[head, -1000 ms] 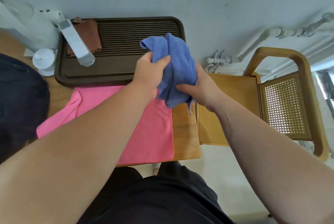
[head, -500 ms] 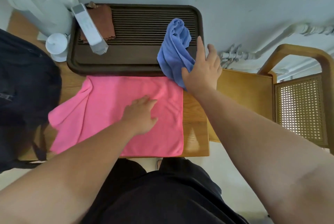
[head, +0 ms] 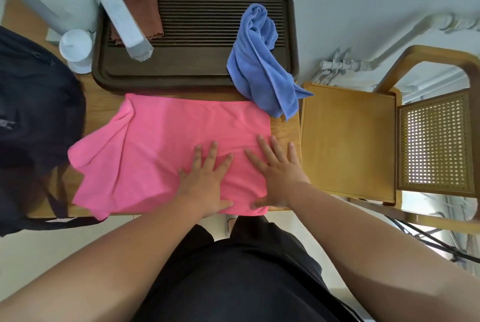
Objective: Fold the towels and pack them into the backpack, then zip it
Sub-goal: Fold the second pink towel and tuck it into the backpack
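Left hand (head: 205,178) and right hand (head: 278,173) press flat, fingers straight, on the pink towel (head: 155,145); blue towel (head: 259,67) lies bunched beyond it, perhaps touching.

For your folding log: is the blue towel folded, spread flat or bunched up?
Bunched up. The blue towel lies in a twisted heap, partly on the tray, one end trailing onto the table.

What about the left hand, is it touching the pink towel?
Touching. The head view shows the left hand lying flat on the pink towel, fingers spread, with no gap.
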Action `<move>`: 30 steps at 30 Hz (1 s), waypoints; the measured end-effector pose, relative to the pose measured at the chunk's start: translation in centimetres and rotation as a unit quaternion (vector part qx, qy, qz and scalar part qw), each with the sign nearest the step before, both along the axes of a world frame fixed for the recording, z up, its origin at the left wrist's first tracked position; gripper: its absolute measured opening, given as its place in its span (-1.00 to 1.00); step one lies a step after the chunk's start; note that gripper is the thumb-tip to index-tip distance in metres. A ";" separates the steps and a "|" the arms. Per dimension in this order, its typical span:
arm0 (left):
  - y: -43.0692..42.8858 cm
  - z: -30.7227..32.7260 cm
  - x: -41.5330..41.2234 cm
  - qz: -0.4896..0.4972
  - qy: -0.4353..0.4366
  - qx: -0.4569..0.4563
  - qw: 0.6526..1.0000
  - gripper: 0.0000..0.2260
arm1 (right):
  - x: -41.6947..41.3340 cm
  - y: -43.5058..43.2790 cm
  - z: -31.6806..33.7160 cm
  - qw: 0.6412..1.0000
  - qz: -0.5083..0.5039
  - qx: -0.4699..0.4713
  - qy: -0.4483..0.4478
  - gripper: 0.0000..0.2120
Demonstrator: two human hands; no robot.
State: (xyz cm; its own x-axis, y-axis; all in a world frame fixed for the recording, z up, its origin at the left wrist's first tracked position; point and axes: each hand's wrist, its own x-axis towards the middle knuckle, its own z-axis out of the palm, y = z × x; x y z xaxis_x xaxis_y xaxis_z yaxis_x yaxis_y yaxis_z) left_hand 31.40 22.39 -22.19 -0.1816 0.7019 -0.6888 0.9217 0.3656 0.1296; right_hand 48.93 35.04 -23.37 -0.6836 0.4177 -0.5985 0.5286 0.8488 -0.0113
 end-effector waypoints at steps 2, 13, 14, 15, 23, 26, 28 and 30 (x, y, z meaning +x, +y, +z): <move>-0.2 0.4 -0.1 0.011 0.006 0.010 1.000 0.00 | 1.0 0.3 0.2 1.000 -0.007 0.003 -0.005 0.31; -4.8 -0.8 -3.0 0.138 0.037 -0.034 0.989 0.30 | -4.2 -3.1 -0.4 0.998 -0.034 -0.035 0.048 0.18; -5.1 -0.8 -2.5 0.137 0.029 -0.035 0.990 0.29 | -3.9 -3.2 -0.6 0.999 -0.029 -0.024 0.037 0.19; -5.3 -0.7 -2.0 0.134 0.021 -0.034 0.990 0.27 | -3.3 -3.3 -0.7 0.999 -0.026 -0.013 0.026 0.20; -5.5 0.9 -1.8 0.111 0.007 0.045 0.993 -0.15 | 0.2 -2.8 0.8 1.000 -0.020 -0.010 -0.018 0.24; -6.4 2.0 -5.3 0.134 0.089 0.210 0.964 -0.44 | -1.9 -3.7 1.5 0.998 -0.038 -0.007 0.042 0.12; -7.8 2.3 -8.2 0.219 0.117 0.272 0.930 -0.50 | -4.8 -4.9 1.7 0.994 -0.033 0.009 0.104 -0.05; -9.4 2.3 -11.0 0.344 0.130 0.247 0.897 -0.39 | -8.5 -6.4 2.0 0.990 -0.018 0.008 0.142 -0.19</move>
